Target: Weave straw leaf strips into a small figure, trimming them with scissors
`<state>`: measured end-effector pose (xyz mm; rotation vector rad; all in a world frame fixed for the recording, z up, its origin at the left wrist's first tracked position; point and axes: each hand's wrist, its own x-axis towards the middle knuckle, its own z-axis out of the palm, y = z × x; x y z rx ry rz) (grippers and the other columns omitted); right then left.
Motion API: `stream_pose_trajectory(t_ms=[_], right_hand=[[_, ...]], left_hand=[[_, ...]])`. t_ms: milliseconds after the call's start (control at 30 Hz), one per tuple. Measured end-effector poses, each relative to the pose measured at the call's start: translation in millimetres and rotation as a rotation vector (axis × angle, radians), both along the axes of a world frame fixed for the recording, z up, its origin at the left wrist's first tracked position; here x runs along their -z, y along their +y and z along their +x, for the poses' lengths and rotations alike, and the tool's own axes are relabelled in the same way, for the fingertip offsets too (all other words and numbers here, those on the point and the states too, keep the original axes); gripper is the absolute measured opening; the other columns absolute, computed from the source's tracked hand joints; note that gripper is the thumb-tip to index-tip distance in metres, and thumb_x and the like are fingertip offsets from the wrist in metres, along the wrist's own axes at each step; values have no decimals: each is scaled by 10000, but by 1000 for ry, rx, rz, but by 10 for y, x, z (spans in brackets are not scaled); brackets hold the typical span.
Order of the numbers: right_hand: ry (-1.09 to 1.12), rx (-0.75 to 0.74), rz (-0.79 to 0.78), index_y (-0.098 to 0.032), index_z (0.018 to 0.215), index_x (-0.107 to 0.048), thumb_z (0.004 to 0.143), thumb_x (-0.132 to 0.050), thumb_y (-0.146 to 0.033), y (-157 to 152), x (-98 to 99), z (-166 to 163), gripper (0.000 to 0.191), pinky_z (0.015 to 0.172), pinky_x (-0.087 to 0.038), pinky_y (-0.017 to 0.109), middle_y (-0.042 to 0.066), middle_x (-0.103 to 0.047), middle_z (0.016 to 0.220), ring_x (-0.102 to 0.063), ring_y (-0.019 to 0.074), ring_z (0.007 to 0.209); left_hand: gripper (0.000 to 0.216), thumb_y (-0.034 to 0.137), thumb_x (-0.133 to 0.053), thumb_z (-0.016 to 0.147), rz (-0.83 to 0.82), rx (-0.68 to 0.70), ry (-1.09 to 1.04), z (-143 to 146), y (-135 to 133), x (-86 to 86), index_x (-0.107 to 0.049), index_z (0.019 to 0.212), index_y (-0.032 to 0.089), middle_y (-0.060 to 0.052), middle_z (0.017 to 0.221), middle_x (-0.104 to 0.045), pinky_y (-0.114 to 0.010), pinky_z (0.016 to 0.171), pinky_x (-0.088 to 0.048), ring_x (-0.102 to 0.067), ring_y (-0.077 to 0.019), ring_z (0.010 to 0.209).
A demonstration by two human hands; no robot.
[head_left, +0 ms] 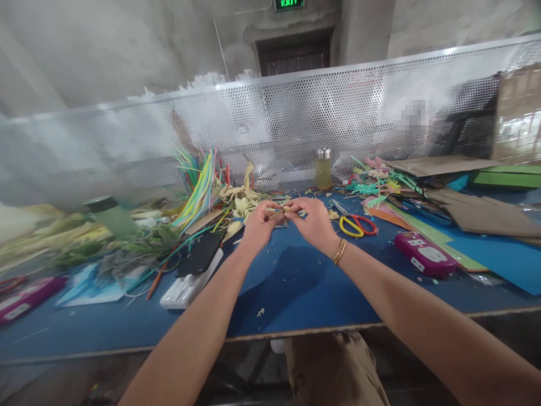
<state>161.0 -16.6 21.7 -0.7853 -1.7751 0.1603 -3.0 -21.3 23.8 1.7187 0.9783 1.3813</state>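
Above the blue tabletop (279, 304), my left hand (258, 224) and my right hand (315, 221) meet, fingertips close together. Both pinch a small tan, husk-like piece (286, 210); its exact shape is partly hidden by the fingers. A gold bracelet (340, 251) circles my right wrist. Just behind my left hand lie pale cream, petal-like husk pieces (243, 204). To the right of my right hand rest scissors (359, 225) with one yellow and one red handle loop.
At left are a bundle of colourful stems (198, 189), a green-lidded bottle (110, 216), and a black phone (199, 255) on a white box (180, 290). A purple box (424, 254), blue sheets (499, 256) and cardboard (486, 211) lie at right. A perforated metal screen (296, 121) closes the back.
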Motion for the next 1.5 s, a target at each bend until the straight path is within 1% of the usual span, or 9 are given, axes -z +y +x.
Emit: stream_pose_trajectory(t_ms=[133,267,500,667,767,900,1100,1300,1500], right_hand=[[-27,-26,63,-215,695,-585,789,-642,-180,11,-6,13,115,896,-390,382,27,-718,1003,-643,203,952],[-92,0,205,-214,708,-589,788,-631,-142,-34,-53,26,115,897,-372,380,19,-716,976,-638,193,942],[-140,52,420,-209,745,-604,876,-531,-152,-150,-102,17,161,865,-383,355,26,-713,979,-630,153,897],[-173,88,466,-207,743,-607,873,-525,-133,-151,-94,13,171,865,-386,351,22,-713,970,-627,144,871],[-188,84,478,-207,756,-611,874,-529,-130,-148,-98,18,162,861,-390,349,18,-716,967,-631,139,862],[-202,68,488,-204,760,-608,871,-527,-118,-150,-92,19,162,860,-393,348,21,-716,982,-635,137,870],[-247,63,493,-203,745,-592,862,-523,-106,-150,-61,-4,167,873,-381,354,12,-712,1000,-627,133,842],[-263,76,464,-204,725,-555,846,-498,-74,-165,-69,-37,186,882,-375,362,2,-711,936,-604,136,780],[-134,49,369,-212,760,-565,838,-533,-103,-138,-84,-18,137,862,-397,363,24,-707,911,-621,171,855]], left_hand=[[162,262,-627,784,183,-129,180,-29,-15,-35,-549,915,206,29,681,-615,-242,597,-408,-549,-128,602],[81,270,-598,820,445,-280,375,-41,-69,-66,-557,836,202,3,786,-612,-260,680,-427,-571,-147,725],[188,288,-619,829,580,-394,342,-30,-146,-65,-539,983,215,-27,911,-646,-304,815,-465,-633,-178,866],[156,262,-593,844,583,-313,320,-32,-150,-52,-582,991,213,-51,963,-665,-314,844,-468,-632,-196,933],[106,254,-577,853,565,-266,288,-19,-162,-59,-591,945,205,-38,912,-661,-288,802,-468,-633,-175,873],[69,245,-574,843,502,-281,244,-5,-183,-81,-579,893,198,-12,812,-653,-264,736,-463,-625,-151,772],[90,194,-571,797,431,-300,207,33,-211,-96,-543,882,199,-6,829,-636,-258,725,-470,-626,-149,785],[37,173,-500,820,401,-294,246,44,-194,-64,-504,839,205,17,740,-579,-242,629,-434,-576,-127,666],[104,184,-463,855,373,-219,254,42,-218,-103,-556,896,205,5,782,-626,-248,657,-440,-582,-126,689]])
